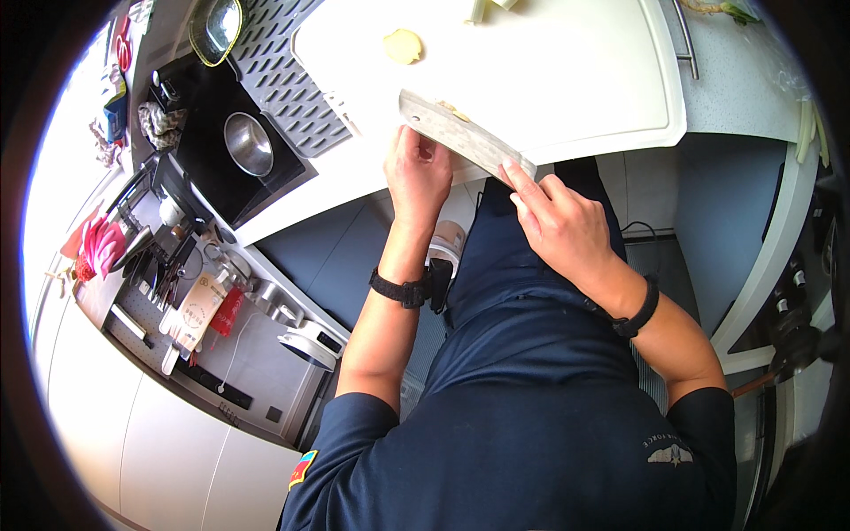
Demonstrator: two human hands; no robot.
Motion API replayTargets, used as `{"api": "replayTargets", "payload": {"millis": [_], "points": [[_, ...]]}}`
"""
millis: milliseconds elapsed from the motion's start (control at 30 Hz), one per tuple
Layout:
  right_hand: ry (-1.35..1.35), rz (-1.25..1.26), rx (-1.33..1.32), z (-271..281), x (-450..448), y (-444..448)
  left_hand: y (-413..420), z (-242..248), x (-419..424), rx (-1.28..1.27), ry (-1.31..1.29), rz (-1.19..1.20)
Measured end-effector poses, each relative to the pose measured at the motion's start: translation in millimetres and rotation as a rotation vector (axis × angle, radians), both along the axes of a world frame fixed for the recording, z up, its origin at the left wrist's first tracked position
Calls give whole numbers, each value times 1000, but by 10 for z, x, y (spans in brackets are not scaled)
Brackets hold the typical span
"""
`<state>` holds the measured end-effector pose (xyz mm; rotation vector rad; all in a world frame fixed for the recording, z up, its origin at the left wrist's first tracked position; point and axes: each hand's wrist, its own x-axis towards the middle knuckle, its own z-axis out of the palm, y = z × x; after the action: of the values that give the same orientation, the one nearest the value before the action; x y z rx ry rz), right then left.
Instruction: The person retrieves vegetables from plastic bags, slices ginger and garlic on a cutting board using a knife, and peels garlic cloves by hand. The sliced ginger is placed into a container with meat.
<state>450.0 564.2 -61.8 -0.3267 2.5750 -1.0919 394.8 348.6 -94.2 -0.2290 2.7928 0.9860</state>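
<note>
My right hand (564, 222) grips a cleaver at its near right end, index finger laid along the blade. The broad metal blade (465, 136) slants over the front edge of a white cutting board (584, 86). My left hand (418, 169) is curled beside the blade's far left end. Its fingertips are partly hidden, so whether it holds anything is unclear. Small pale yellow pieces (454, 111) show along the blade's far edge. Farther back on the board lies a rounded yellow slice (402, 46), perhaps ginger. Pale green cut stalks (488, 9) lie at the top edge of view.
A grey slotted drying mat (285, 73) and a black cooktop with a metal bowl (249, 144) are to the left. A glass-like bowl (216, 30) stands behind them. Green stalks (807, 129) lie at far right. Below the counter edge stands a whitish container (446, 247).
</note>
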Motion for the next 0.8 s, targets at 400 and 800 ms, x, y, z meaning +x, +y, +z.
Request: {"api": "replayTargets", "payload": {"millis": [400,800], "points": [[26,11,5,15,-10,-1,-11,6,6,-3,-8,-3],[28,13,13,16,-27,-2,-7,5,3,-12,-8,0]]}}
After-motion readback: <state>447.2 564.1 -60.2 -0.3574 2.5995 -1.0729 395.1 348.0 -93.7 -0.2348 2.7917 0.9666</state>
